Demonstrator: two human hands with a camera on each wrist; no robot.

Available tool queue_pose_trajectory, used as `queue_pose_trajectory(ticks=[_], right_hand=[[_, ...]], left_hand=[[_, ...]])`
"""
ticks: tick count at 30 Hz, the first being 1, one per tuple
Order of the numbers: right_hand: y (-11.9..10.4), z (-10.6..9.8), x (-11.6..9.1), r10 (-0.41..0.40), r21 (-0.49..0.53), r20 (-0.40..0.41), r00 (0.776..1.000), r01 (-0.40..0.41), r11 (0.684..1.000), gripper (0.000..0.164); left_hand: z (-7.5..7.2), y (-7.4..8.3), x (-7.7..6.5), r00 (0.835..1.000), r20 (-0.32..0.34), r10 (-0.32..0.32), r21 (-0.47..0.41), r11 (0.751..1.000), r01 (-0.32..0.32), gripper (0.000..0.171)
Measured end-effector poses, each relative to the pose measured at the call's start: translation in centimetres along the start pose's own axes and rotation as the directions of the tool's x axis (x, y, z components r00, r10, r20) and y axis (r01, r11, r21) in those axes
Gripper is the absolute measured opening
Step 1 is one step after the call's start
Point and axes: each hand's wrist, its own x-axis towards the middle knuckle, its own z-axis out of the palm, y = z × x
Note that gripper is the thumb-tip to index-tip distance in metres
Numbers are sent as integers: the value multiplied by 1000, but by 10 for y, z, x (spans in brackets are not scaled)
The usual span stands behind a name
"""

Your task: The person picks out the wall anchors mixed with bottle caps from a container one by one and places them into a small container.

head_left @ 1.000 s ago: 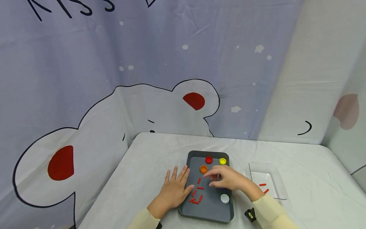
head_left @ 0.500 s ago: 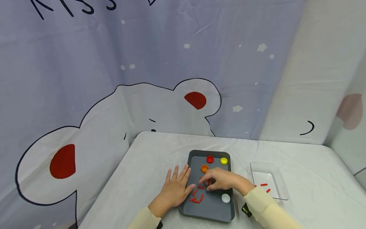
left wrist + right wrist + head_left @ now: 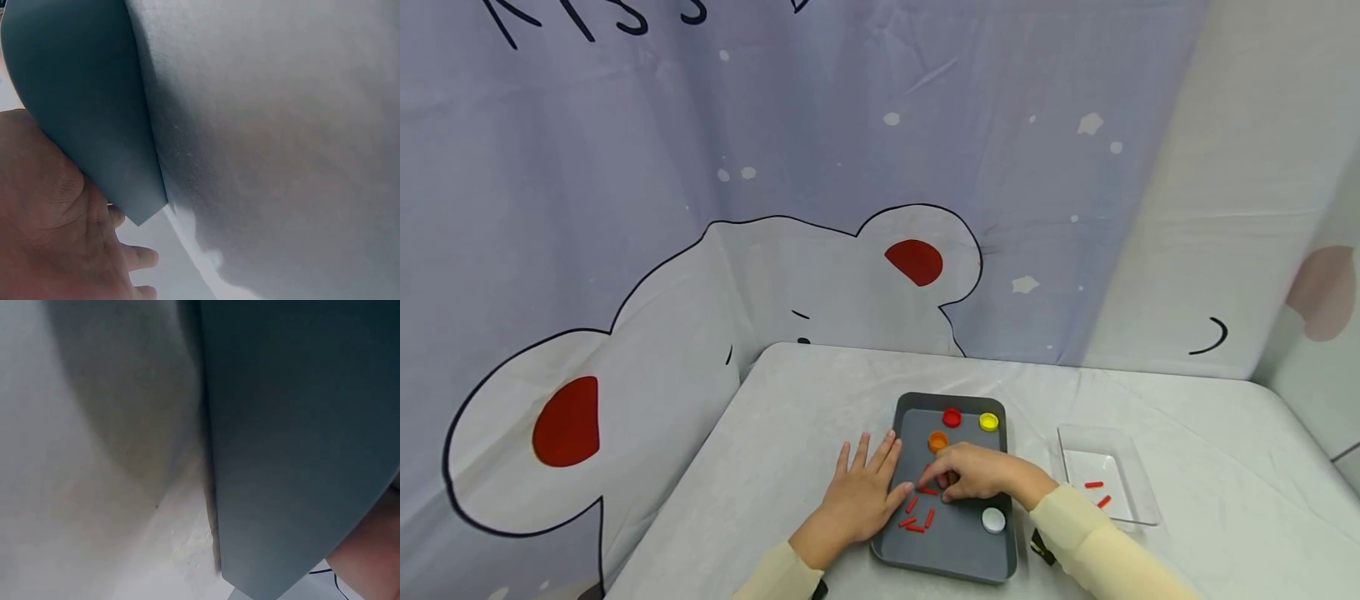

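Note:
My left hand [image 3: 856,498] lies with its fingers spread and straight along the left rim of a shallow grey tray [image 3: 951,560]. In the left wrist view, that hand [image 3: 56,219] is beside the tray's outer wall [image 3: 87,100]. Over the middle of the tray, my right hand [image 3: 976,472] has bent fingers, with the index fingertip right at a short red stick [image 3: 927,491]. I cannot tell whether it pinches anything. Several more red sticks [image 3: 929,518] lie on the tray below. The right wrist view mostly shows the tray's wall [image 3: 294,437].
Round red [image 3: 952,417], yellow [image 3: 988,422] and orange caps [image 3: 937,441] sit at the tray's far end, with a white cap [image 3: 993,521] near its right side. A clear plastic box [image 3: 1138,500] with red sticks [image 3: 1103,502] stands to the right on a white-covered table [image 3: 805,400].
My right hand has moved left and slightly down, coming in close to the red sticks. Its fingers have drawn nearer the tray. My left hand has stayed in place.

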Motion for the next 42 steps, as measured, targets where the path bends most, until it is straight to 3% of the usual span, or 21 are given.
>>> queue_pose_trajectory(ticks=[17, 29, 42], right_hand=[[2, 0, 8, 2, -27, 30, 1000, -1, 1000, 28], [3, -1, 9, 3, -26, 37, 999, -3, 1000, 26], [2, 0, 12, 0, -11, 69, 998, 1, 1000, 28]], left_hand=[[-7, 3, -2, 1000, 24, -18, -9, 1000, 18, 70], [5, -1, 1, 1000, -17, -6, 2, 1000, 6, 70], [-1, 2, -1, 1000, -2, -12, -9, 1000, 12, 69]])
